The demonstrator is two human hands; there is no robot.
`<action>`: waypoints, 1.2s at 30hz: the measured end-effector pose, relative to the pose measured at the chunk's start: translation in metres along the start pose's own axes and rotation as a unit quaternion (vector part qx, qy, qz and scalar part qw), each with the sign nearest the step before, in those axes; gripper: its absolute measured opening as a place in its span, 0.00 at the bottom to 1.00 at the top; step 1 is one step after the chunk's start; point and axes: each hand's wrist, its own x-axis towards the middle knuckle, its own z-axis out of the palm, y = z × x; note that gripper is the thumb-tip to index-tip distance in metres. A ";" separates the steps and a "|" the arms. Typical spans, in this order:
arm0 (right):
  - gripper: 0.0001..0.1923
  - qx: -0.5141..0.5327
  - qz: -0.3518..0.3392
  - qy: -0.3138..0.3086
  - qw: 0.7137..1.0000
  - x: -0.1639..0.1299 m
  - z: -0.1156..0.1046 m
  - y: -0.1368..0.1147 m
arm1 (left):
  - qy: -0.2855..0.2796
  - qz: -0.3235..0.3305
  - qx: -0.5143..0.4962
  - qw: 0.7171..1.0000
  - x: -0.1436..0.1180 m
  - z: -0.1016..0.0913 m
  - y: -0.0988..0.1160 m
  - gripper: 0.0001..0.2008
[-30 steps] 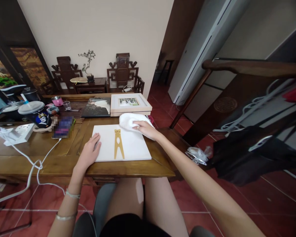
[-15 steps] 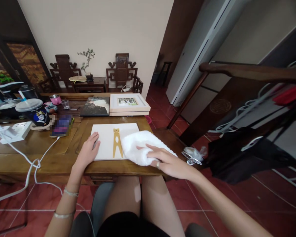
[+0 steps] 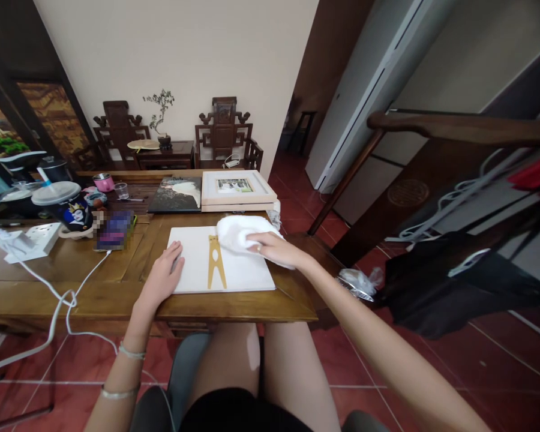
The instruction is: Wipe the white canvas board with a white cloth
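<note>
A white board or book (image 3: 191, 264) with a yellow long-legged figure (image 3: 215, 259) on its face lies flat near the front edge of the wooden table (image 3: 130, 300). Fingers outstretched, my left hand (image 3: 164, 271) rests on the board's left edge. My right hand (image 3: 274, 247) is closed on a bunched white cloth (image 3: 238, 231). The cloth covers the board's far right corner and touches the top of the yellow figure. Part of the cloth hangs past the board's right side.
Behind the board lie a dark picture panel (image 3: 175, 195) and a pale framed photo (image 3: 238, 191). To the left are a phone (image 3: 114, 231) on a white cable, a lidded dark cup (image 3: 72, 207), a power strip (image 3: 38, 240) and a pink cup (image 3: 103, 182). A wooden chair back rises at right.
My right hand has pushed the cloth away from me, from the board's near right part to its far right corner. The near right corner is now uncovered. My left hand stays in place.
</note>
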 end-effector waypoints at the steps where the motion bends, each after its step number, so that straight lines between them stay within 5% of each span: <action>1: 0.12 -0.009 -0.002 0.012 1.000 0.010 0.002 0.001 | -0.002 -0.001 0.001 1.000 0.000 0.000 0.000 0.23; 8: 0.15 -0.114 -0.051 0.065 0.990 0.032 0.023 -0.001 | 0.003 0.000 0.003 1.000 0.000 0.000 0.000 0.23; 13: 0.18 -0.123 -0.068 0.044 0.989 -0.013 0.030 -0.018 | 0.005 0.001 -0.005 1.000 0.000 0.001 -0.001 0.23; 19: 0.17 -0.074 -0.046 -0.072 0.994 -0.079 0.010 -0.056 | 0.005 0.002 -0.003 1.000 0.000 0.001 -0.002 0.23; 23: 0.16 -0.045 -0.017 -0.120 0.992 -0.095 0.000 -0.056 | 0.001 0.003 0.001 1.000 0.001 0.001 -0.002 0.24; 28: 0.15 -0.045 0.019 -0.094 0.994 -0.073 0.003 -0.033 | 0.003 0.004 0.001 1.000 0.000 0.001 -0.003 0.23; 36: 0.16 -0.074 -0.006 0.039 0.996 0.021 0.018 -0.005 | 0.003 -0.002 0.000 1.000 0.000 0.001 -0.002 0.24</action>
